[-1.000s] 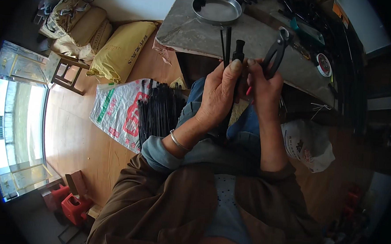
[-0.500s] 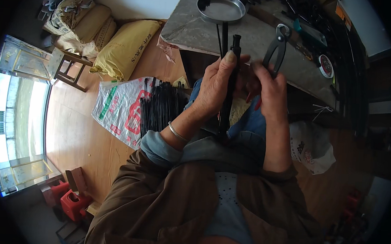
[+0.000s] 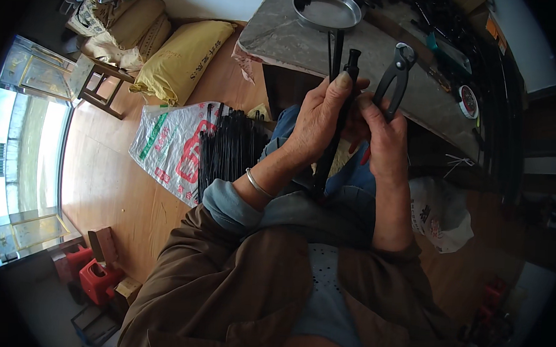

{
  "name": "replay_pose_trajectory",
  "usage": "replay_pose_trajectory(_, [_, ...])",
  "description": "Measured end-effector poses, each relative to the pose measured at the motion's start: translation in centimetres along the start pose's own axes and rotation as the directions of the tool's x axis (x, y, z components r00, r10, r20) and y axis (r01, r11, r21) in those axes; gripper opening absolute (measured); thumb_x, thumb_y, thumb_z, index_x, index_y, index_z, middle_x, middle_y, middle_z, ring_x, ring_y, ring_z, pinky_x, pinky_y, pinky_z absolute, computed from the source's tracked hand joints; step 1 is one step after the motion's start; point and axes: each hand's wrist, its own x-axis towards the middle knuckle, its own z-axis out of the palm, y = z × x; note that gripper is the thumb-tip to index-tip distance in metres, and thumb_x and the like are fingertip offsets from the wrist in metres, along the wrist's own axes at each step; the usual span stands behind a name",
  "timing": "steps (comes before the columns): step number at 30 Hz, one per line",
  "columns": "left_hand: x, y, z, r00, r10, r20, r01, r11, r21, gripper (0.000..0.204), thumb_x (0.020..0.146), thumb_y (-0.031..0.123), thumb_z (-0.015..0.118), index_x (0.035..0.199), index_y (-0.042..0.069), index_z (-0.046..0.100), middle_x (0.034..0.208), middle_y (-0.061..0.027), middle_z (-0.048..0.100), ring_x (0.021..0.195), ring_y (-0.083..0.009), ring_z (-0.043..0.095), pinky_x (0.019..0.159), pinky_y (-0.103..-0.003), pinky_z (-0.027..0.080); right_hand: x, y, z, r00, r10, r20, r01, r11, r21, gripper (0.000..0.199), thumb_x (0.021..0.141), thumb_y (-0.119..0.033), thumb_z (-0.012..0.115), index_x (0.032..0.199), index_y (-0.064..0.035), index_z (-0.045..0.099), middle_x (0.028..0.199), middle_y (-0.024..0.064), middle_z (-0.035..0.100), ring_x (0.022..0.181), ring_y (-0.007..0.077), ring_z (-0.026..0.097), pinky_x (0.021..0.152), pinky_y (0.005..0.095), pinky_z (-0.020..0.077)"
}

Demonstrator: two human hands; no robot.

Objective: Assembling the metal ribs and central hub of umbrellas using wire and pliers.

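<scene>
My left hand [image 3: 313, 122] is closed around black rods [image 3: 351, 63], which stand nearly upright in front of my lap. One has a stepped, knobbed top, and their lower part [image 3: 322, 172] reaches down to my lap. My right hand [image 3: 388, 141] grips a pair of pincers [image 3: 396, 76] with a dark head pointing up and red handle ends showing below the palm. The right fingertips meet the left hand beside the rods; whether they pinch anything there is hidden. The pincers' jaws are clear of the rods.
A grey-topped table [image 3: 266, 31] stands ahead, bearing a round metal pan [image 3: 327, 13], a green tray [image 3: 448, 53] and a small round tin [image 3: 467, 102]. Many black rods [image 3: 232, 146] lie on a plastic sack [image 3: 166, 145] at left. Beyond are a yellow sack [image 3: 183, 58] and a wooden stool [image 3: 100, 82].
The whole view has shifted slightly, moving the table rightward in the picture. My two hands are a little closer together. Both grips stay the same.
</scene>
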Motion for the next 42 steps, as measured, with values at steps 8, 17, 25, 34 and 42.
replay_pose_trajectory(8, [0.0,0.0,-0.3,1.000,0.004,0.019,-0.005,1.000,0.005,0.061,0.098,0.052,0.039,0.118,-0.002,0.058,0.077,-0.0008,0.059,0.064,-0.0062,0.053,0.059,-0.020,0.044,0.1,0.4,0.0,0.999,-0.032,-0.012,0.032,0.999,0.007,0.023,0.095,-0.027,0.058,0.093,-0.0040,0.062,0.070,0.0003,0.060,0.058,0.0074,0.058,0.046,0.0178,0.0413])
replay_pose_trajectory(17, [0.1,0.2,-0.2,0.998,0.030,0.055,-0.031,0.999,0.023,0.062,0.098,0.053,0.040,0.117,-0.004,0.056,0.078,-0.0035,0.061,0.061,-0.0070,0.054,0.054,-0.021,0.044,0.4,-0.7,-0.5,0.990,-0.127,0.059,0.136,0.973,-0.187,0.022,0.093,-0.021,0.061,0.099,0.0003,0.062,0.075,0.0023,0.061,0.063,0.0095,0.060,0.054,0.0218,0.0481])
replay_pose_trajectory(25, [-0.3,0.9,0.1,0.992,0.022,0.121,-0.027,0.999,0.046,0.063,0.100,0.052,0.032,0.118,-0.002,0.059,0.069,-0.0008,0.054,0.058,-0.0066,0.047,0.053,-0.022,0.038,0.4,-2.3,-1.2,0.985,-0.025,0.172,0.047,0.991,-0.127,0.024,0.091,-0.019,0.063,0.102,0.0022,0.061,0.076,0.0042,0.061,0.065,0.0116,0.061,0.059,0.0248,0.0509])
replay_pose_trajectory(34, [1.1,0.1,-0.8,0.997,-0.048,0.067,0.052,0.997,-0.057,0.062,0.097,0.056,0.039,0.098,-0.002,0.061,0.058,-0.0023,0.052,0.050,-0.0091,0.049,0.046,-0.022,0.038,-1.2,-3.8,-2.8,0.985,0.118,0.127,-0.075,0.949,-0.305,0.020,0.096,-0.019,0.055,0.100,0.0001,0.056,0.069,0.0041,0.056,0.052,0.0097,0.054,0.046,0.0233,0.0411])
replay_pose_trajectory(42, [0.4,0.2,0.9,0.994,-0.099,0.052,0.097,0.994,0.054,0.062,0.099,0.054,0.034,0.089,-0.001,0.062,0.054,0.0001,0.047,0.045,-0.0086,0.042,0.044,-0.023,0.034,-5.5,-5.3,-4.9,0.776,0.602,0.189,-0.515,0.778,-0.361,0.017,0.096,-0.013,0.049,0.110,-0.0021,0.048,0.063,0.0012,0.048,0.044,0.0077,0.046,0.040,0.0231,0.0402])
